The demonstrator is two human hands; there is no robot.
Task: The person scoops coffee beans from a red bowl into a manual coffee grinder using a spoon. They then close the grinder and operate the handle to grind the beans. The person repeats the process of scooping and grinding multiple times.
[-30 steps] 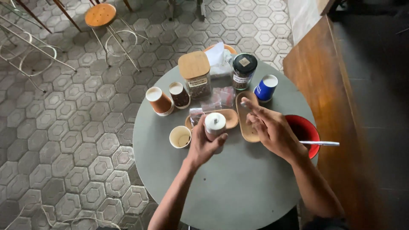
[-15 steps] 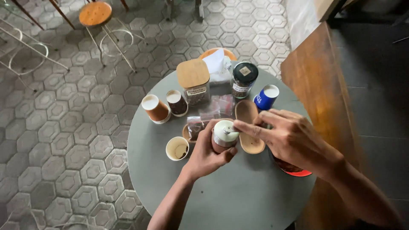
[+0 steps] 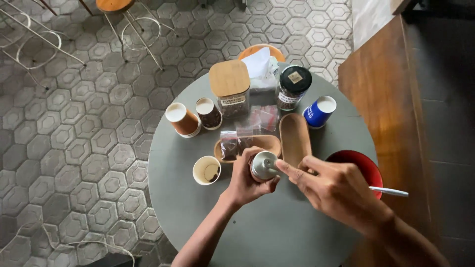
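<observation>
Both hands have drawn nearer: left hand (image 3: 246, 179) grips the round metal canister (image 3: 262, 165) (shiny lid), right hand (image 3: 336, 188) pinching its top

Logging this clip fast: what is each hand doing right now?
Left hand: closed around a small metal canister, held above the round table.
Right hand: fingertips pinching the top of that canister; holds nothing else.
</observation>
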